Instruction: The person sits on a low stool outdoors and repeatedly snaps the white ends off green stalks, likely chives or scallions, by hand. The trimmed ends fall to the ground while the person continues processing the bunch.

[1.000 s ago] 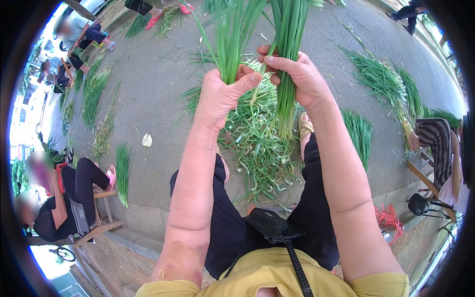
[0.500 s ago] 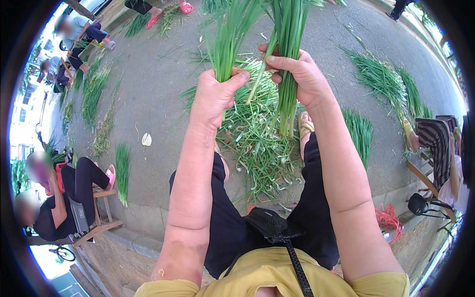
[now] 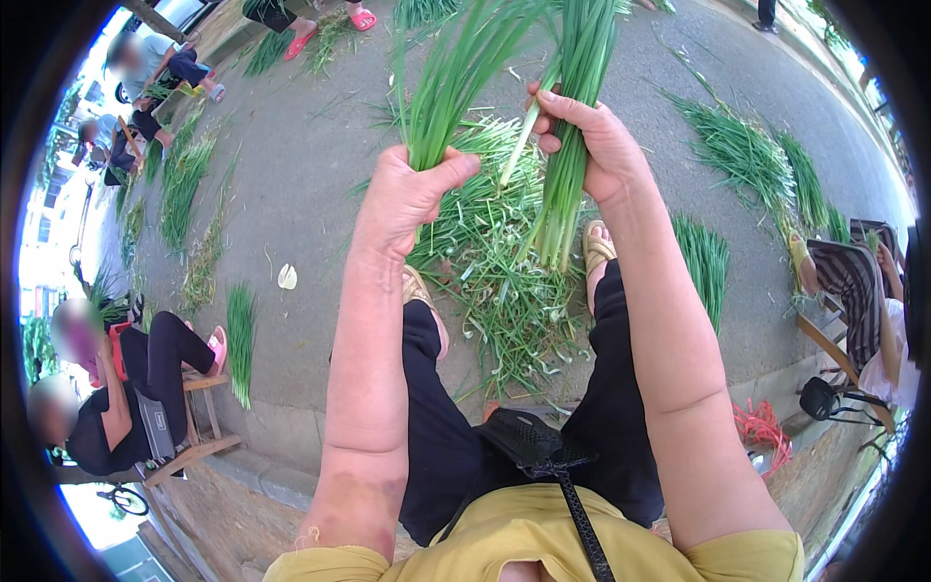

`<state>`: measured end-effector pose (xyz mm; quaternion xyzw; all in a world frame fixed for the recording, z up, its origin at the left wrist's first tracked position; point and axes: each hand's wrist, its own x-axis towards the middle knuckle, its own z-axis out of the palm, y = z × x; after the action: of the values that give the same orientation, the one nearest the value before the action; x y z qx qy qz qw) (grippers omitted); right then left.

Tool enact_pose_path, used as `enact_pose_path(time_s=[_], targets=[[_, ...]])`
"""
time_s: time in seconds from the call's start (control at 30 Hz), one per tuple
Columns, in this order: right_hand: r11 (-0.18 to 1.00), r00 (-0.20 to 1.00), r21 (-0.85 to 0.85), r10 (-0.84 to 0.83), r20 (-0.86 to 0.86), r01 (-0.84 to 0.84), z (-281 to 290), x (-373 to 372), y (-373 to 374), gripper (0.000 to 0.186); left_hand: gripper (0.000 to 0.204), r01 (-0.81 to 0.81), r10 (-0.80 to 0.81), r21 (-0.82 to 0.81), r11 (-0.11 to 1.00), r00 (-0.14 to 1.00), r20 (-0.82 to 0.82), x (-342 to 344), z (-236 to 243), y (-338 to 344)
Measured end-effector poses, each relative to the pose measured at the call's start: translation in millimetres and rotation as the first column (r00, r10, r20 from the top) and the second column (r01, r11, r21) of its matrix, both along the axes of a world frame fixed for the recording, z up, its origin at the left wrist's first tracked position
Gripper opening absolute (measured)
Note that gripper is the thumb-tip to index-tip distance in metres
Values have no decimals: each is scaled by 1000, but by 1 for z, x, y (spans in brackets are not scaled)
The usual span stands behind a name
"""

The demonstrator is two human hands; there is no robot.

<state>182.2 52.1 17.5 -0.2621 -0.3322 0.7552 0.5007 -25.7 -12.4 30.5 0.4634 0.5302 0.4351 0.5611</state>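
Observation:
My left hand [image 3: 412,189] is wrapped round a loose bunch of Chinese chives [image 3: 438,107], whose green leaves fan out away from me. In my right hand [image 3: 596,145] is a thicker bundle of chives [image 3: 586,58], its pale stem ends hanging down below the palm. My right thumb and fingertips also pinch a small clump of chives [image 3: 524,134] that slants toward the lower left, a little apart from the bundle. Below both hands, a heap of loose leaves and trimmings [image 3: 514,291] lies on the pavement between my feet.
Chive bundles lie at the right [image 3: 732,145], beside my right leg [image 3: 700,262] and at the left [image 3: 240,339]. Pink-red string [image 3: 763,435] lies by the kerb. People sit on wooden chairs at the left [image 3: 160,388] and right [image 3: 849,291]. A black bag [image 3: 524,441] rests on my lap.
My left hand has moved slightly left and toward me with its bunch. My right hand has shifted a little to the right, its bundle and pinched clump moving along. The gap between the hands is wider.

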Motion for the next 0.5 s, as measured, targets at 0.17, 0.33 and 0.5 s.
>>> enact_pose_path(time_s=[0.17, 0.33, 0.5], targets=[[999, 998, -3, -34, 55, 34, 3, -1, -2, 19, 24, -16, 12, 74, 997, 998, 55, 11, 4, -3], [992, 979, 52, -121, 167, 114, 0, -7, -3, 18, 20, 14, -15, 113, 993, 1000, 7, 22, 3, -4], [992, 977, 84, -109, 180, 96, 0, -9, -5, 18, 20, 34, -35, 77, 996, 999, 13, 23, -11, -1]])
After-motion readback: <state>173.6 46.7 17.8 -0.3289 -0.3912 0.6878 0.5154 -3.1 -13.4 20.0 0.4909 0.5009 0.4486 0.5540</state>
